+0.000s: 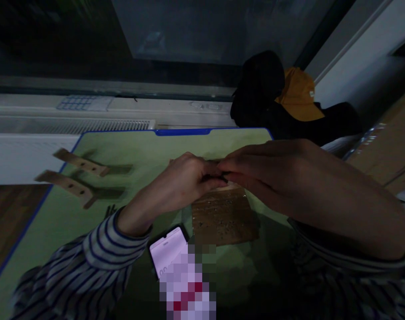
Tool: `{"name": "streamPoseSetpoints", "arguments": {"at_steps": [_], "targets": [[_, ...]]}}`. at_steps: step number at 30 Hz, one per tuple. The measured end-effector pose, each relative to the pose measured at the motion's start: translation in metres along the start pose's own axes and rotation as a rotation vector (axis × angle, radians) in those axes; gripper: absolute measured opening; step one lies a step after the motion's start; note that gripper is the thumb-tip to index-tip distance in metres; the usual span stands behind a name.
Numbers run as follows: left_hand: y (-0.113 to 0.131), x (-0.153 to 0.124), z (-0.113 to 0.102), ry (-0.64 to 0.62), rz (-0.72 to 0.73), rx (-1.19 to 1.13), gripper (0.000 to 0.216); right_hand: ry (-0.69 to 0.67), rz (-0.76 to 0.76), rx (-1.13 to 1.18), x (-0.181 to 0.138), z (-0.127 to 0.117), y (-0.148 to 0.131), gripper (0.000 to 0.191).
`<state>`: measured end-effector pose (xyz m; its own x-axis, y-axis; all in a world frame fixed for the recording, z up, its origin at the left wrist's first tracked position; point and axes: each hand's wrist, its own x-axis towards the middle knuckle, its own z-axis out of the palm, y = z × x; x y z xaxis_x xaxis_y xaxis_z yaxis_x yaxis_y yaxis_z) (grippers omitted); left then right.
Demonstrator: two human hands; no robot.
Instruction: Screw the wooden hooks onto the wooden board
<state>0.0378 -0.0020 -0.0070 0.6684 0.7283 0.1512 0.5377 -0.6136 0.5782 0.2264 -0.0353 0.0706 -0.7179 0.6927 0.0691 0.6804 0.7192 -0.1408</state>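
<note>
My left hand [180,184] and my right hand [289,178] meet over the far edge of a brown wooden board [224,218] lying on the green mat [149,146]. Both hands have their fingers curled and pinched together around something small and dark at the board's top edge; what it is stays hidden by the fingers. Both arms wear striped sleeves. A lit phone [169,255] lies on the mat just below my left wrist.
Two wooden bracket-like pieces [77,175] lie at the mat's left side. Behind the mat runs a white radiator ledge [72,120] under a dark window. A black bag with a yellow cap [299,93] sits at back right. Cardboard [389,146] stands at right.
</note>
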Motion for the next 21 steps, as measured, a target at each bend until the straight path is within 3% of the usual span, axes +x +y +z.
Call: {"name": "streamPoseSetpoints", "arguments": {"at_steps": [6,15,21], "targets": [[0.0008,0.0012,-0.0009,-0.099,-0.023,-0.093,0.022,-0.041,0.043,-0.09,0.0008,-0.0007,-0.0015,0.016],[0.0069,0.0011,0.0,0.117,0.03,-0.004,0.016,-0.025,0.059,-0.129,0.0046,0.0021,-0.0017,0.018],[0.0052,-0.0001,0.0025,0.089,0.012,0.055,0.02,0.006,-0.01,0.014,0.0005,0.0018,0.0004,0.024]]}}
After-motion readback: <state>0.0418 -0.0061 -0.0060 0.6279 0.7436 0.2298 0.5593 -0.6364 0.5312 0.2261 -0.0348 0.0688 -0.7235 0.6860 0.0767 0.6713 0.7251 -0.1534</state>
